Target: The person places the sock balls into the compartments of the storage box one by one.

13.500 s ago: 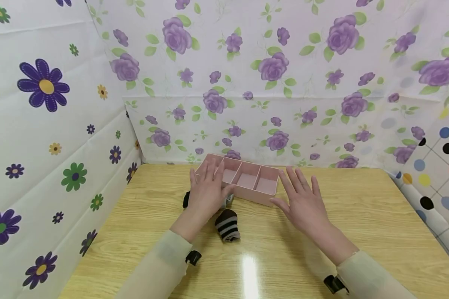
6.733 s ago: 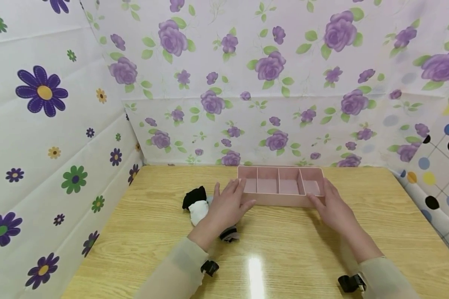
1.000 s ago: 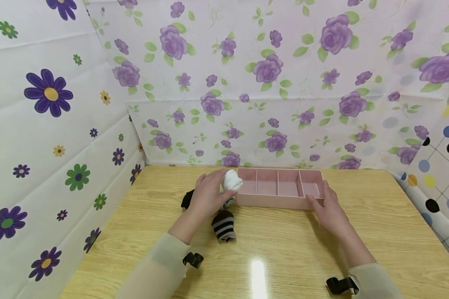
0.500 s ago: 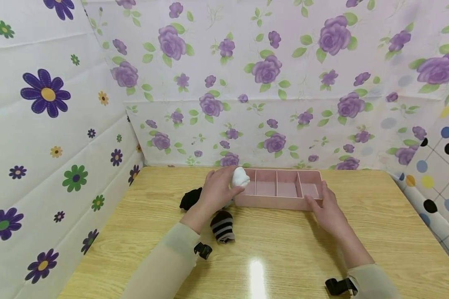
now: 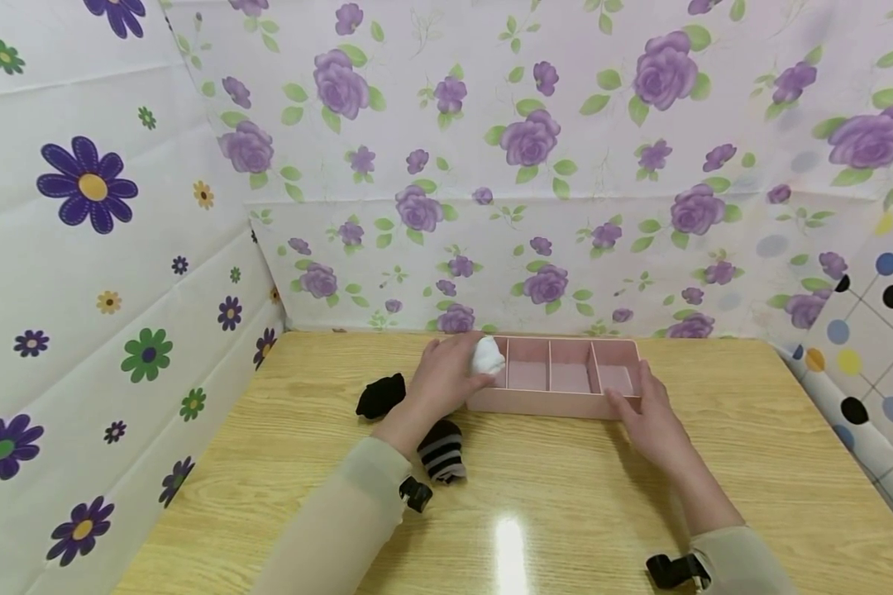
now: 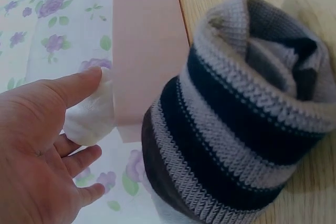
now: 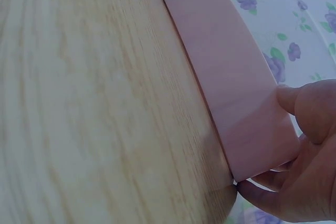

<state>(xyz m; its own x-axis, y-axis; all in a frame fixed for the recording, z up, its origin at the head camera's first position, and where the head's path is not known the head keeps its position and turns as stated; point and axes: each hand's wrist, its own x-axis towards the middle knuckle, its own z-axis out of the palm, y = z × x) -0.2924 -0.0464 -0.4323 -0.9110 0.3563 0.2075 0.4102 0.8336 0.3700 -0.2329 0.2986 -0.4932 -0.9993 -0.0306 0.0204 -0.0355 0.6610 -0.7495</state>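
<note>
My left hand holds a white rolled sock over the leftmost compartment of a pink divided tray at the table's far middle. In the left wrist view the fingers pinch the white sock beside the tray's end wall. My right hand grips the tray's near right corner, thumb on the front wall. A black-and-grey striped rolled sock lies under my left forearm and fills the left wrist view. A black rolled sock lies further left.
The wooden table is walled by flower-patterned sheets at the left and back, with a dotted sheet at the right. The tray's other three compartments hold nothing.
My left hand has carried the white sock rightward from beside the tray to over its leftmost compartment. The right hand and the tray have stayed put.
</note>
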